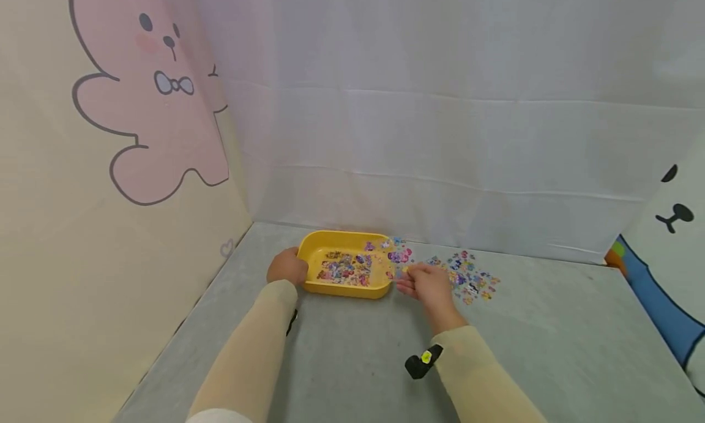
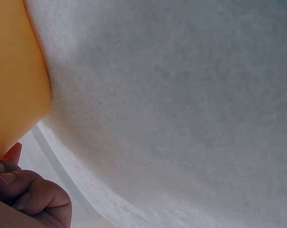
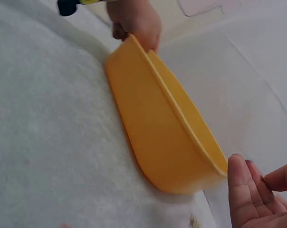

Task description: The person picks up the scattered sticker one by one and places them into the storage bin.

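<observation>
One yellow tray (image 1: 347, 290), left grip (image 1: 287, 267) curled round its left end, right grip (image 1: 431, 286) beside its right, unclear whether pinching anything

Free room above the grey tabletop (image 1: 352, 355) between the forearms (image 1: 248, 349); yellow tray (image 1: 347, 291) ahead, white curtain (image 1: 418, 160) close behind.

Cannot make out prints on the tiny multicoloured flat pieces (image 1: 470, 279), nor anything pinched in the bare right hand (image 1: 431, 286). Cut off at the left wrist view's edge: rounded yellow plastic tray (image 2: 15, 71), bare left hand (image 2: 36, 198). Hidden in the right wrist view: the tray's floor.
</observation>
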A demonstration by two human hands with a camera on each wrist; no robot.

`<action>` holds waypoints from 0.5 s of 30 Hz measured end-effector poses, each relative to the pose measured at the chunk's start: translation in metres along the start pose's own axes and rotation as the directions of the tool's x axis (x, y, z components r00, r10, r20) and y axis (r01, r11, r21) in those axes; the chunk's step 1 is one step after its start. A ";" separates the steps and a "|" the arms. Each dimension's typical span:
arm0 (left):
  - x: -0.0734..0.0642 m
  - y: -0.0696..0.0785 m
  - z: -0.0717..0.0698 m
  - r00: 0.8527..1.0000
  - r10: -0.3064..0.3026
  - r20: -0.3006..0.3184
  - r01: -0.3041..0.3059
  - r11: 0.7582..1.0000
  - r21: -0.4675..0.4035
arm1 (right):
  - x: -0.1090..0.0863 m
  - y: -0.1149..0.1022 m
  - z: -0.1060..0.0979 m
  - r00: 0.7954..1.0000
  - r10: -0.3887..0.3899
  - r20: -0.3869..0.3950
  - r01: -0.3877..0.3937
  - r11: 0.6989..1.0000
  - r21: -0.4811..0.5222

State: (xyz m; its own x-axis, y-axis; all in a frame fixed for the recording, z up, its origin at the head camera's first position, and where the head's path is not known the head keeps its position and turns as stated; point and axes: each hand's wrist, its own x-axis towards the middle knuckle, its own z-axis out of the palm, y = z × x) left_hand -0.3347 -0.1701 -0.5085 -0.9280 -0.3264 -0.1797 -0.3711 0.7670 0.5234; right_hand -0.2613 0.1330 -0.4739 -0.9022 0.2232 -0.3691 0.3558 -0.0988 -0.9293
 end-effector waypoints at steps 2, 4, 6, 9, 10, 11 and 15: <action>-0.001 0.001 -0.001 1.000 0.003 0.004 -0.003 1.000 0.003 | -0.001 -0.003 0.010 1.000 -0.009 0.002 0.009 0.999 -0.039; -0.002 0.002 -0.002 1.000 0.005 0.006 -0.005 1.000 0.004 | -0.002 -0.007 0.019 1.000 -0.015 0.000 0.015 0.997 -0.081; -0.002 0.002 -0.003 1.000 0.005 0.009 -0.005 1.000 0.001 | -0.002 -0.010 0.028 0.999 -0.033 -0.002 0.032 0.992 -0.119; -0.002 0.002 -0.004 1.000 -0.003 0.009 0.003 1.000 -0.002 | -0.001 -0.014 0.040 0.998 -0.066 0.012 0.067 0.982 -0.174; -0.002 0.001 -0.003 1.000 -0.005 0.008 0.005 1.000 -0.001 | -0.001 -0.015 0.044 0.997 -0.079 0.018 0.081 0.976 -0.203; -0.001 0.001 -0.003 1.000 -0.006 0.009 0.006 1.000 0.001 | -0.001 -0.017 0.048 0.995 -0.094 0.027 0.098 0.969 -0.229; -0.001 0.001 -0.002 1.000 0.000 0.009 0.000 1.000 0.003 | -0.002 -0.020 0.058 0.988 -0.140 0.058 0.152 0.927 -0.344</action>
State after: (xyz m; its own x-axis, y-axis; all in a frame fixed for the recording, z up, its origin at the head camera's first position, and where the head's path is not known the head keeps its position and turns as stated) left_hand -0.3345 -0.1702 -0.5060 -0.9282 -0.3213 -0.1874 -0.3712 0.7687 0.5208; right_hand -0.2802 0.0784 -0.4542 -0.9558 0.1778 -0.2342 0.2768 0.2756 -0.9205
